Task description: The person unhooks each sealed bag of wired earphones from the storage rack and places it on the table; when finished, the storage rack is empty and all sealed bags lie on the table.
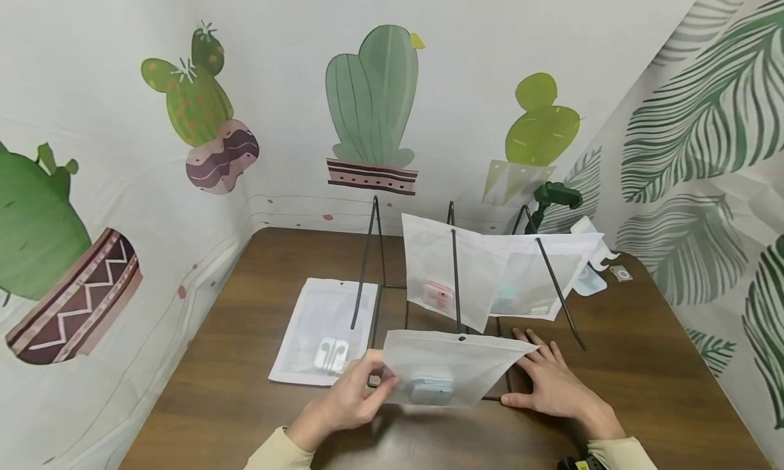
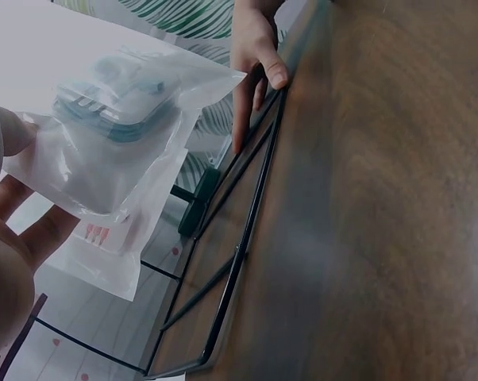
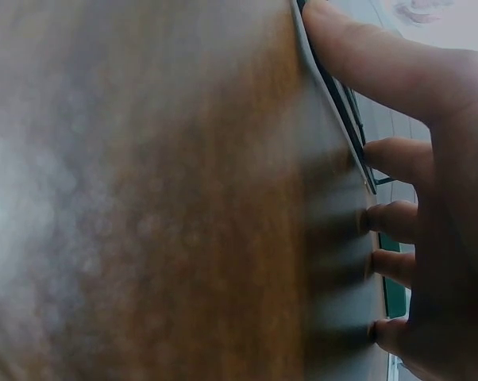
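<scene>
A white translucent pouch (image 1: 471, 361) with a pale blue coiled item in it stands out at the front of a black wire rack (image 1: 357, 296). My left hand (image 1: 352, 395) pinches its left edge between thumb and fingers; the left wrist view shows the same pouch (image 2: 116, 127) close up. My right hand (image 1: 554, 381) rests with fingers spread on the table at the rack's right side, its thumb at the bottom wire. Behind, two more pouches hang on the rack, one (image 1: 447, 266) with a pink item, the other (image 1: 535, 273) with a pale blue one.
A flat pouch (image 1: 306, 327) with white earphones lies on the table at the left. At the back right are a green clamp-like object (image 1: 556, 194), a white item (image 1: 597, 252) and a small square packet (image 1: 621, 273). A cactus-print cloth (image 1: 275, 103) hangs behind.
</scene>
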{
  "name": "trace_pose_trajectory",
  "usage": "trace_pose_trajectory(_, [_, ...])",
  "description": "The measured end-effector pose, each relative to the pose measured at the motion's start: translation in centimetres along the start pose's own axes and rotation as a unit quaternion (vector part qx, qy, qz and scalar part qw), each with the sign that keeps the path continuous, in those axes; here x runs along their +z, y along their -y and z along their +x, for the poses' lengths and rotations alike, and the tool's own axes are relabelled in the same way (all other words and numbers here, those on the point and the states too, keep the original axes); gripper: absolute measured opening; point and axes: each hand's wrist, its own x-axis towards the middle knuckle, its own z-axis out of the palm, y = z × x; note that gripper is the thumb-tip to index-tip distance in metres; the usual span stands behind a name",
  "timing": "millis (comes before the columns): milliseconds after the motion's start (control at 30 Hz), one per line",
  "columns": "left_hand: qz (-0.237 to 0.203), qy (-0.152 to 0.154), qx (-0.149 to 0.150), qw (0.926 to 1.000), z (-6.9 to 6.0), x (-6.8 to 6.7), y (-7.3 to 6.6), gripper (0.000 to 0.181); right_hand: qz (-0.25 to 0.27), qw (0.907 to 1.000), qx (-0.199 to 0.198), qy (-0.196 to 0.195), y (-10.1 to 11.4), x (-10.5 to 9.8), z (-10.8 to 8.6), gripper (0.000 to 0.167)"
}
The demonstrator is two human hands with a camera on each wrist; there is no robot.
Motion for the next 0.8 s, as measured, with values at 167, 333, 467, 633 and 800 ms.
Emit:
trace_pose_trajectory(167, [-0.004, 0.002, -0.003, 1.0, -0.1, 0.1, -0.4, 0.034, -0.003, 1.0, 0.0, -0.002, -0.1, 0.0, -0.1, 0.085])
trace_pose_trajectory(333, [-0.001, -0.005, 0.01, 0.9999, 0.4, 0.0, -1.4, 0.029, -0.005, 0.9999, -0.003, -0.009, -0.1, 0.0, 0.0, 0.093])
trace_pose_trajectory(467, [-0.005, -0.008, 0.03, 0.9995, 1.4, -0.2, -2.6, 0.028, 0.0, 0.9999, -0.004, -0.012, 0.0, -0.1, 0.1, 0.099])
trace_pose_trajectory(633, [-0.018, -0.008, 0.028, 0.9994, 1.9, -0.4, -3.5, 0.029, 0.001, 1.0, -0.001, -0.009, 0.1, -0.1, 0.1, 0.1])
trace_pose_trajectory(800, [-0.021, -0.017, 0.023, 0.9994, 1.2, -0.2, -3.3, 0.026, -0.003, 1.0, 0.002, -0.006, 0.1, -0.1, 0.1, 0.101])
